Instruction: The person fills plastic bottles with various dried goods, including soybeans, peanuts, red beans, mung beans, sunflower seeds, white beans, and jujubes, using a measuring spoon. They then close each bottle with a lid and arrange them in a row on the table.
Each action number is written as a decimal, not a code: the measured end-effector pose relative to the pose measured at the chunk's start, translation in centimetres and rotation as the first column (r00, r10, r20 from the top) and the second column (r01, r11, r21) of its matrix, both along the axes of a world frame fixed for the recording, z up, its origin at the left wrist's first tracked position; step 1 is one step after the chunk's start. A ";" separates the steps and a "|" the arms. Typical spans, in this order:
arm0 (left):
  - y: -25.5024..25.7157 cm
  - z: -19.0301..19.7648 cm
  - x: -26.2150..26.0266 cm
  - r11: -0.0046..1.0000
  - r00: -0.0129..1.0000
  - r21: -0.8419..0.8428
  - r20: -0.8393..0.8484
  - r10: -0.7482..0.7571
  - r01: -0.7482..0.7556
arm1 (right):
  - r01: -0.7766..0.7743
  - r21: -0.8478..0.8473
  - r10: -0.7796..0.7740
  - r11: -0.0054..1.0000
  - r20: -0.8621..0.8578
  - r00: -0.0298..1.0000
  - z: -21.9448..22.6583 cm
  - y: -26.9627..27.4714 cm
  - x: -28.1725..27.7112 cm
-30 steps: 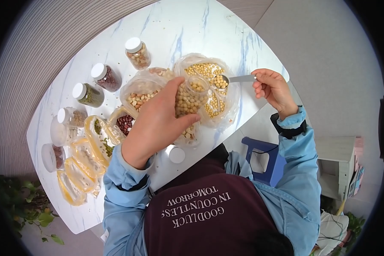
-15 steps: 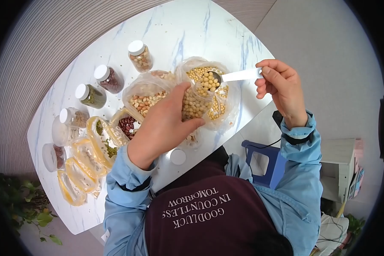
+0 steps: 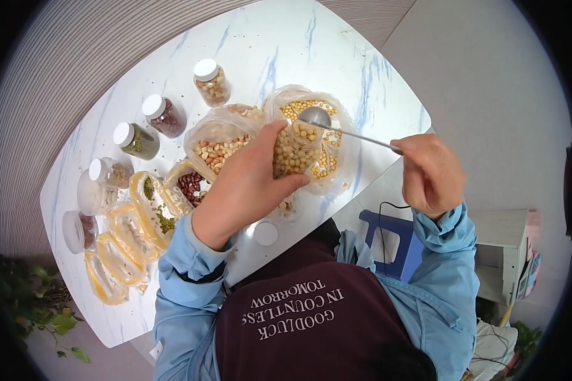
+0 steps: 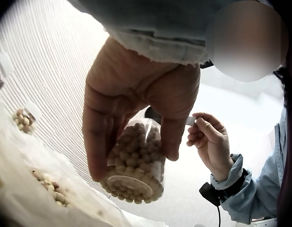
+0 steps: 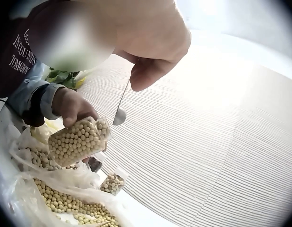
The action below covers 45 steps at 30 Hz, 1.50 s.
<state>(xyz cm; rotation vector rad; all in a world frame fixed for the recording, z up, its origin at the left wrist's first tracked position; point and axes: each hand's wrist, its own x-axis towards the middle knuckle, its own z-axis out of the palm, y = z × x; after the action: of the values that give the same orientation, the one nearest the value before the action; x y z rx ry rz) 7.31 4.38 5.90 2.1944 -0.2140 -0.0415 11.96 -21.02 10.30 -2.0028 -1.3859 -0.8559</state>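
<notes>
My left hand (image 3: 245, 181) grips a clear jar (image 3: 293, 152) nearly full of pale yellow beans, tilted with its open mouth toward the right hand. Thumb and fingers lie on opposite sides of the jar (image 4: 136, 163) in the left wrist view. My right hand (image 3: 433, 174) pinches the handle end of a metal spoon (image 3: 316, 116), whose bowl is turned over at the jar's mouth. In the right wrist view the spoon bowl (image 5: 120, 116) hangs beside the jar neck. Beneath the jar lies an open plastic bag of yellow beans (image 3: 325, 164).
Left of the jar is a bag of peanuts (image 3: 216, 151), then dark red beans (image 3: 189, 185) and yellow-edged bags (image 3: 130, 232). Several white-lidded jars (image 3: 165, 116) stand along the far side. A loose white lid (image 3: 265, 233) lies near the table edge; a blue stool (image 3: 391, 244) is below.
The spoon has risen from the bag to the jar's mouth and turned over, its beans gone from the bowl. My right hand has rotated and moved nearer my body; the left hand shifted slightly right.
</notes>
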 end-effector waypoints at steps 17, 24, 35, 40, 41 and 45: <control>0.1 0.1 0.7 0.874 0.932 -0.416 0.140 0.333 -0.250 | 0.296 -0.017 -0.258 0.955 -0.537 0.803 -6.5 -0.3 3.2; 0.7 0.9 0.3 0.863 0.952 -0.458 0.101 0.287 -0.212 | 0.170 -0.217 -0.193 0.961 -0.089 0.977 -8.5 -0.2 1.3; 1.1 1.1 0.2 0.868 0.945 -0.477 0.197 0.260 -0.139 | 0.073 -0.364 -0.176 0.928 -0.258 0.950 -8.7 0.6 -2.4; 1.5 1.8 0.0 0.864 0.968 -0.499 0.170 0.183 -0.076 | -0.102 -0.262 0.006 0.960 -0.342 0.940 -8.6 3.3 -5.3; 1.4 1.5 -0.1 0.882 0.967 -0.466 0.184 0.179 -0.074 | -0.149 -0.249 0.052 0.957 -0.358 0.932 -8.7 4.4 -5.9; 1.4 0.3 0.2 0.950 0.951 -0.292 0.246 0.186 -0.111 | -0.314 -0.388 0.128 0.866 -0.435 0.891 -9.6 7.4 -6.8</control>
<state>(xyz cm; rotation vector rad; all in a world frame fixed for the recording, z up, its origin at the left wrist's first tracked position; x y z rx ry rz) 7.51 5.73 6.25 1.9252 -0.1920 0.3575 5.16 -13.57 0.67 -2.1232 -1.6293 0.0012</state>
